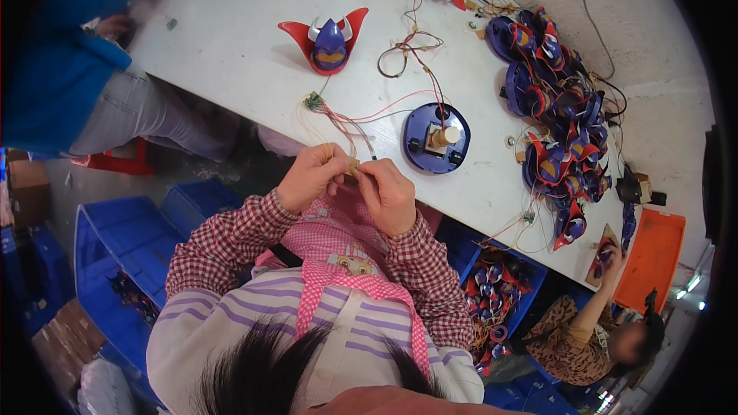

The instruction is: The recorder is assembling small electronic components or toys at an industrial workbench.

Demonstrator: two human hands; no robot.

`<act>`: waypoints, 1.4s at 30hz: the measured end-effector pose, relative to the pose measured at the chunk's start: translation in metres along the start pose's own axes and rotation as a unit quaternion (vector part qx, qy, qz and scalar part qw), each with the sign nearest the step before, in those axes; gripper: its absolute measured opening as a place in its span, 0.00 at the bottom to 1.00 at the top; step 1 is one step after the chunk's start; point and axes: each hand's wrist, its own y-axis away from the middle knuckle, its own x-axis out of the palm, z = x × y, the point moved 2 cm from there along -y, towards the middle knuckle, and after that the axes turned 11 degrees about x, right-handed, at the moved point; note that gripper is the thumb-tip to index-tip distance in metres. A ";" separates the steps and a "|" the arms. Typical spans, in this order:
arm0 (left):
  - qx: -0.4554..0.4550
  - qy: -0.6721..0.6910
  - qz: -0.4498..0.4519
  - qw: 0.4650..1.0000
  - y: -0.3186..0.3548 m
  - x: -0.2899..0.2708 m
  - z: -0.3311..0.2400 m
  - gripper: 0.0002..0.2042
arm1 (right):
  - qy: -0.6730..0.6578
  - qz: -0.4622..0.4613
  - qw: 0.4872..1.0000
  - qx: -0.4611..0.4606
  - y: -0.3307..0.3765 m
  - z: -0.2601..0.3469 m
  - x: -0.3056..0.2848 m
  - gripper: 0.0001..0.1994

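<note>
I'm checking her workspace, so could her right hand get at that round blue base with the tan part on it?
Probably yes: the right hand is close to the round blue base, with only thin wires on the table between.

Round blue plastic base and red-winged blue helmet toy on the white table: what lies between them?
Head view: thin red and white wires and a small green circuit board.

1. Left hand (311,177) and right hand (387,194) pinch a small part (354,167) together at the white table (231,38) edge.
2. Thin wires (346,119) lead to a round blue base (436,138).
3. A red-winged toy head (327,38) stands beyond.
</note>
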 end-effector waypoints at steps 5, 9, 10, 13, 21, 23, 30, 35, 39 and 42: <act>0.002 0.012 0.003 1.000 -0.003 -0.002 0.000 0.04 | 0.000 -0.001 1.000 0.003 -0.004 0.002 0.000 0.09; 0.005 0.016 0.009 1.000 -0.006 -0.003 0.000 0.04 | 0.000 0.002 1.000 0.007 -0.006 0.002 0.001 0.09; 0.007 0.015 0.008 1.000 -0.006 -0.003 0.001 0.04 | 0.000 0.002 1.000 0.005 -0.006 0.002 0.001 0.09; 0.011 0.011 0.006 1.000 -0.008 -0.005 0.002 0.05 | 0.000 -0.001 1.000 0.001 -0.007 0.001 0.003 0.09; -0.002 -0.001 -0.005 1.000 -0.009 -0.003 -0.003 0.05 | 0.007 -0.008 1.000 -0.015 -0.009 -0.004 0.005 0.09; -0.001 -0.018 -0.006 1.000 -0.012 -0.002 -0.006 0.05 | 0.006 -0.020 0.999 -0.033 -0.011 -0.006 0.004 0.09; 0.078 -0.340 0.120 0.929 -0.074 -0.011 -0.042 0.12 | 0.032 -0.047 0.998 -0.011 -0.007 0.012 -0.020 0.17; 0.018 -0.430 0.176 0.885 -0.090 -0.001 -0.068 0.16 | 0.108 -0.133 0.985 0.004 0.001 -0.009 -0.087 0.18; -0.078 -0.642 0.251 0.720 -0.074 0.028 -0.116 0.18 | 0.066 -0.118 0.988 0.081 -0.018 -0.015 -0.107 0.18; 0.072 -0.708 0.225 0.665 -0.060 0.046 -0.101 0.23 | 0.078 -0.091 0.991 0.053 -0.035 -0.022 -0.101 0.18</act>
